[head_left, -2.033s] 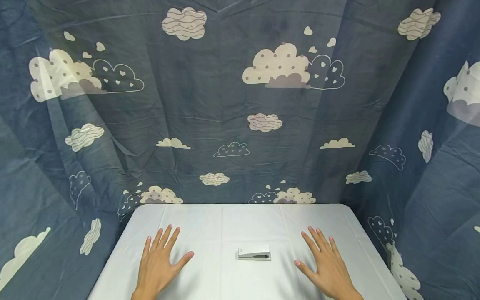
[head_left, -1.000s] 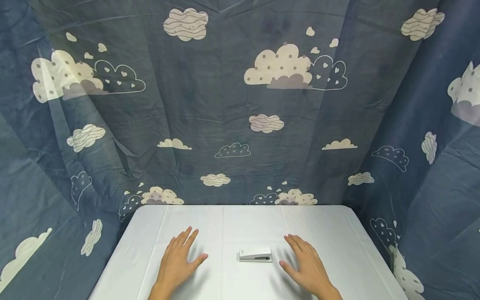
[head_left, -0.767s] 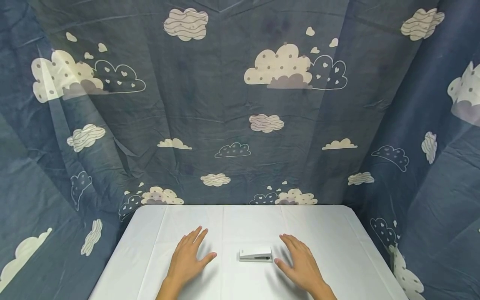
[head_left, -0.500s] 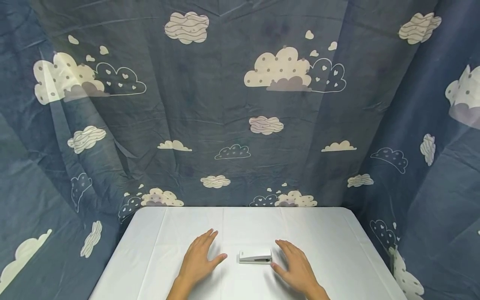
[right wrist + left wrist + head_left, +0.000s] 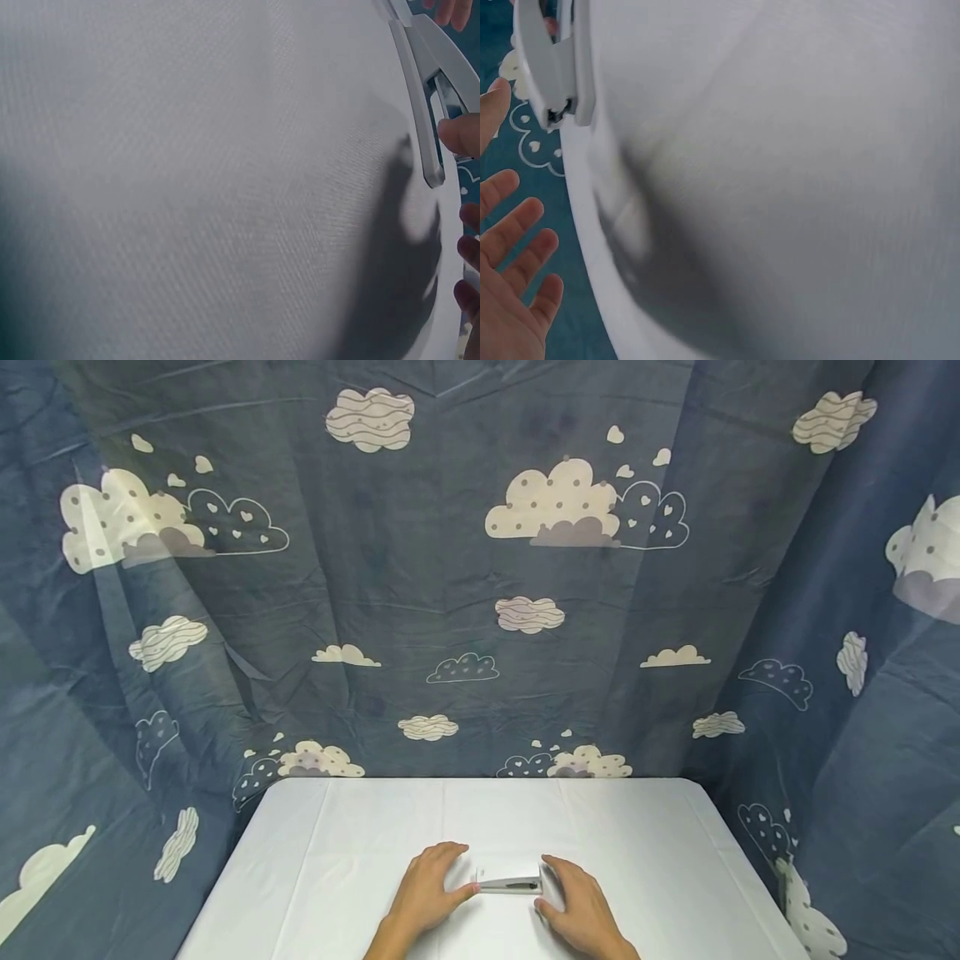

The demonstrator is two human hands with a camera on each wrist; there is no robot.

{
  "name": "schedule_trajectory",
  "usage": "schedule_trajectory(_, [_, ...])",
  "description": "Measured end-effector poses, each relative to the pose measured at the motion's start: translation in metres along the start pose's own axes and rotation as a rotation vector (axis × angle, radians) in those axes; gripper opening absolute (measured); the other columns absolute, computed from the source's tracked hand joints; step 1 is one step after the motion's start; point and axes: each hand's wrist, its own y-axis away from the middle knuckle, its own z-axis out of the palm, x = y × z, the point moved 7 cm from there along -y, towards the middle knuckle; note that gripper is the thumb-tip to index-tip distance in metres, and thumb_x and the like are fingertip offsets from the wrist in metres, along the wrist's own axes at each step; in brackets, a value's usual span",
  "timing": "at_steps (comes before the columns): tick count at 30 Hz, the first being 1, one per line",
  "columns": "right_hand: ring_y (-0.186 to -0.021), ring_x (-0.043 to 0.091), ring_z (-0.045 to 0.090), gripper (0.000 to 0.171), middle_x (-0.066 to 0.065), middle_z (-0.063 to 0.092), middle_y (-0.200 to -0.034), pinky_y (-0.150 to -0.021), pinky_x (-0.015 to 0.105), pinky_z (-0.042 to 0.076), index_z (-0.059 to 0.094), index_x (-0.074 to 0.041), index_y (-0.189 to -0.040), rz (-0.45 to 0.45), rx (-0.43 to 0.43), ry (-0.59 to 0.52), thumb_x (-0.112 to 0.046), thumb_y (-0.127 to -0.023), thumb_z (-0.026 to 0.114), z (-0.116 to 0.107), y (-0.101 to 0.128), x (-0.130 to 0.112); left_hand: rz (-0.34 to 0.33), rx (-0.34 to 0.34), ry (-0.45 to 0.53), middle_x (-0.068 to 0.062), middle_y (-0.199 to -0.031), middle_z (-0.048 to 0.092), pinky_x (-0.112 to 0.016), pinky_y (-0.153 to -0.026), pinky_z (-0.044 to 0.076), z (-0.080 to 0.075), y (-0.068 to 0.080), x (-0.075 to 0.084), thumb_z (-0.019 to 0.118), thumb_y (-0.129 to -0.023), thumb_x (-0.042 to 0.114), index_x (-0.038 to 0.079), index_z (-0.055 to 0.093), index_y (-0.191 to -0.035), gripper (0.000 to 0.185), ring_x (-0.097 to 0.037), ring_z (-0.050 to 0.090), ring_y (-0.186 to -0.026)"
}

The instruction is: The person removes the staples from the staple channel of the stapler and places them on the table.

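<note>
A small white stapler (image 5: 510, 884) lies flat on the white table (image 5: 352, 835), near its front middle. My left hand (image 5: 431, 889) rests just left of it, thumb tip at the stapler's left end. In the left wrist view the stapler (image 5: 551, 60) sits at the top left and my fingers (image 5: 510, 247) are spread and straight, apart from it. My right hand (image 5: 573, 902) cups the right end. In the right wrist view one fingertip (image 5: 459, 135) touches the stapler (image 5: 420, 105); the other fingers are cut off by the frame edge.
A dark blue cloth with a cloud print (image 5: 450, 568) hangs behind the table and down both sides, closing it in. The table's far edge and rounded corners show below it.
Both hands have slid inward across the table from its outer parts and now flank the stapler. The stapler has not moved.
</note>
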Motion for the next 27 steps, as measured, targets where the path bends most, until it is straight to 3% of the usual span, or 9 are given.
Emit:
schedule_trajectory(12, [-0.128, 0.032, 0.062, 0.067, 0.006, 0.068, -0.133, -0.111, 0.062, 0.043, 0.064, -0.011, -0.132, -0.009, 0.095, 0.002, -0.041, -0.076, 0.083, 0.014, -0.003, -0.004, -0.051, -0.139, 0.09, 0.0, -0.144, 0.061, -0.053, -0.109, 0.05, 0.037, -0.007, 0.007, 0.072, -0.089, 0.057, 0.024, 0.061, -0.141, 0.063, -0.027, 0.059, -0.133])
schedule_trajectory(20, [-0.133, 0.033, 0.057, 0.055, 0.001, 0.067, -0.134, -0.113, 0.066, 0.039, 0.069, -0.015, -0.127, -0.033, 0.058, -0.102, -0.042, -0.08, 0.08, 0.023, -0.007, -0.004, -0.029, -0.155, 0.096, 0.004, -0.139, 0.065, -0.051, -0.106, 0.052, 0.048, -0.012, 0.017, 0.074, -0.089, 0.052, 0.025, 0.064, -0.137, 0.057, -0.024, 0.062, -0.128])
schedule_trajectory(27, [-0.132, 0.034, 0.058, 0.048, 0.001, 0.067, -0.131, -0.11, 0.065, 0.042, 0.071, -0.014, -0.123, -0.038, 0.074, -0.129, -0.043, -0.086, 0.077, 0.024, -0.009, 0.001, -0.015, -0.156, 0.1, 0.004, -0.138, 0.067, -0.05, -0.105, 0.053, 0.055, -0.017, 0.025, 0.073, -0.09, 0.051, 0.026, 0.065, -0.136, 0.052, -0.022, 0.063, -0.127])
